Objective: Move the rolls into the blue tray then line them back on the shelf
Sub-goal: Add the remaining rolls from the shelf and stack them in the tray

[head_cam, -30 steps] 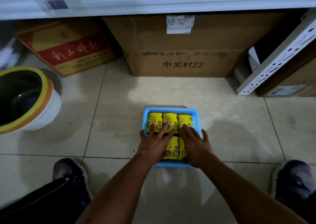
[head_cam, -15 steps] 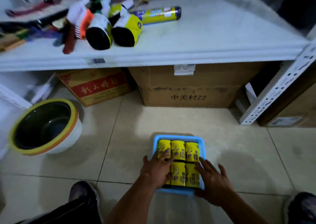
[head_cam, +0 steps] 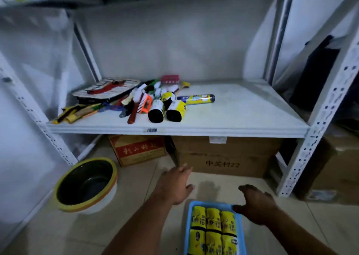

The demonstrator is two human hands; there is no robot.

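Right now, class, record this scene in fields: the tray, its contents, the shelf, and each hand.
Tray: blue plastic tray on the tiled floor
Contents: six yellow-wrapped rolls visible, in two rows of three
Shelf: white metal shelf with three yellow-labelled black rolls lying beside brushes
Left hand: open, above the floor, holding nothing
Right hand: open, over the tray's far right corner, holding nothing

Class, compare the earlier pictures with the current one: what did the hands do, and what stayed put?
Both hands came off the rolls. The left hand rose forward, open. The right hand shifted to the far right corner of the tray, also open. The six rolls stay packed in the tray.
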